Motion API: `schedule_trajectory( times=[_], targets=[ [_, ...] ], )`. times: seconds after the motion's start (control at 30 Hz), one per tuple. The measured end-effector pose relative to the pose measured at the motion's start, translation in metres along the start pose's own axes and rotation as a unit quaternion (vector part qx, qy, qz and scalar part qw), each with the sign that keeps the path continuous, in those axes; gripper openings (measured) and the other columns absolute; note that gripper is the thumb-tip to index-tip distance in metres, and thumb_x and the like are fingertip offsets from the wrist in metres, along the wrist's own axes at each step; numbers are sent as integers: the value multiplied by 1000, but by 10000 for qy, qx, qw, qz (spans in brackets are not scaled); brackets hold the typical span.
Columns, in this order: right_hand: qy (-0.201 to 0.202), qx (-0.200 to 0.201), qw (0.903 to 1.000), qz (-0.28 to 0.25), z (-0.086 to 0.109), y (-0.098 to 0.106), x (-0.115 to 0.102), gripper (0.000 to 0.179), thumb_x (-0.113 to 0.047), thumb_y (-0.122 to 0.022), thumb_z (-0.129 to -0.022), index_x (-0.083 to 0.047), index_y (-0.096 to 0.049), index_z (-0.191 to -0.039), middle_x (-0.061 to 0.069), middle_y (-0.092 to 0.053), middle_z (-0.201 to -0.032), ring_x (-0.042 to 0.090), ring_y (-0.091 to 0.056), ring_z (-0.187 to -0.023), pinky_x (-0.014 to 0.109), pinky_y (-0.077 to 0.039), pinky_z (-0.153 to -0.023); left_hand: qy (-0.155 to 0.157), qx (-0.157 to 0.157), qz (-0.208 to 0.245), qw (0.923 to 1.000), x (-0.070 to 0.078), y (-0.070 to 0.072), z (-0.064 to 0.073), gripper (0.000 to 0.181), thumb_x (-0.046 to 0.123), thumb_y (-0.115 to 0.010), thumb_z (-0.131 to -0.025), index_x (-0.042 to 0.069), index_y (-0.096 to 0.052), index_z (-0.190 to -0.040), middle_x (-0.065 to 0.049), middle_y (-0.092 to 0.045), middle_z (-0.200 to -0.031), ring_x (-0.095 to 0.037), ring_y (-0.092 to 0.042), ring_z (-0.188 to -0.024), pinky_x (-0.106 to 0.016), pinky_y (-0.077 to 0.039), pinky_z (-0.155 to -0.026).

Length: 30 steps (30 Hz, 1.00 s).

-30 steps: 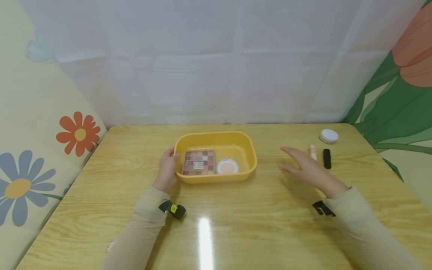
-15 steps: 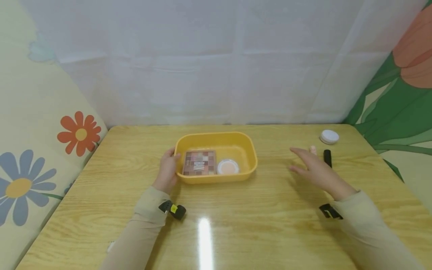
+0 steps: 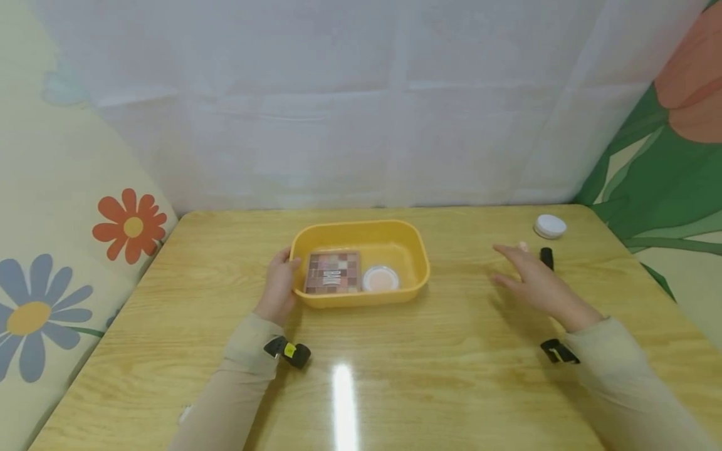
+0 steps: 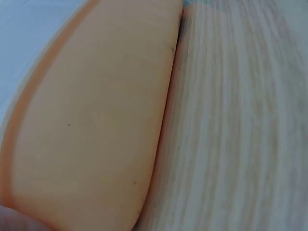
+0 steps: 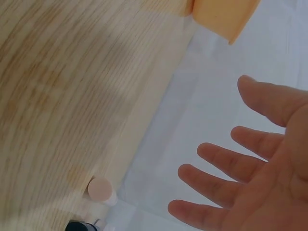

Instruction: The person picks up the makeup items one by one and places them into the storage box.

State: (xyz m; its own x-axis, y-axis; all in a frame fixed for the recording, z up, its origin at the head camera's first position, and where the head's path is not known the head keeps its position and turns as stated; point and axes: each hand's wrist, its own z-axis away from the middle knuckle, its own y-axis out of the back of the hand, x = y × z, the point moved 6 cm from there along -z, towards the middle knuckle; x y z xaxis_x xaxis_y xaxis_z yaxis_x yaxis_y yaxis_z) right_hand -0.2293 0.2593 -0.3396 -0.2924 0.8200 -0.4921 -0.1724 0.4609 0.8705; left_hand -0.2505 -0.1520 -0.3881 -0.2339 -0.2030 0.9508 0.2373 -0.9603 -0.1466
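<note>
A yellow plastic tub (image 3: 361,300) stands on the wooden table, and its outer wall (image 4: 96,115) fills much of the left wrist view. My left hand (image 3: 277,285) grips its left end, thumb over the rim. Inside lie an eyeshadow palette (image 3: 333,272) and, to its right, a round compact (image 3: 380,279). My right hand (image 3: 538,285) hovers right of the tub, fingers spread and holding nothing. Partly hidden behind it are a small pink tube (image 3: 523,246) and a black lipstick-like tube (image 3: 546,257). The right wrist view shows the open palm (image 5: 260,178) apart from both tubes.
A round white jar (image 3: 549,226) sits near the table's back right corner. White cloth (image 3: 361,125) hangs behind the table (image 3: 429,376). Flower-printed panels stand at both sides. Something small and pale (image 3: 185,413) shows beside the left sleeve.
My right hand has moved to the right, away from the tub, and now covers more of the pink and black tubes. The left hand and the tub have stayed put.
</note>
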Motion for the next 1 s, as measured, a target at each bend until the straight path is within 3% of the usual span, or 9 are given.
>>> schedule_trajectory(
  times=[0.23,0.5,1.0],
  targets=[
    [5,40,10000,-7,-3,2,5,63,-14,-60,-97,16,-29,-143,42,-27,-143,60,-19,-132,70,-22,-104,-86,-51,81,9999,3,1,1,47,3,-33,-102,-5,-26,-148,-18,-25,-156,-28,-25,-142,-38,-24,-117],
    [-40,77,10000,-3,-3,2,12,62,-14,-58,-97,18,-29,-141,42,-30,-140,59,-27,-128,70,-27,-102,-78,-44,104,9999,1,0,0,47,3,-33,-102,-4,-27,-149,-17,-26,-156,-28,-25,-142,-38,-24,-117],
    [-256,252,9994,1,-8,7,28,61,-12,-57,-98,21,-27,-139,45,-28,-138,61,-24,-128,68,-22,-106,-24,-4,-48,10000,-1,1,0,47,5,-33,-103,-2,-27,-149,-15,-24,-157,-28,-23,-143,-39,-22,-117]
  ],
)
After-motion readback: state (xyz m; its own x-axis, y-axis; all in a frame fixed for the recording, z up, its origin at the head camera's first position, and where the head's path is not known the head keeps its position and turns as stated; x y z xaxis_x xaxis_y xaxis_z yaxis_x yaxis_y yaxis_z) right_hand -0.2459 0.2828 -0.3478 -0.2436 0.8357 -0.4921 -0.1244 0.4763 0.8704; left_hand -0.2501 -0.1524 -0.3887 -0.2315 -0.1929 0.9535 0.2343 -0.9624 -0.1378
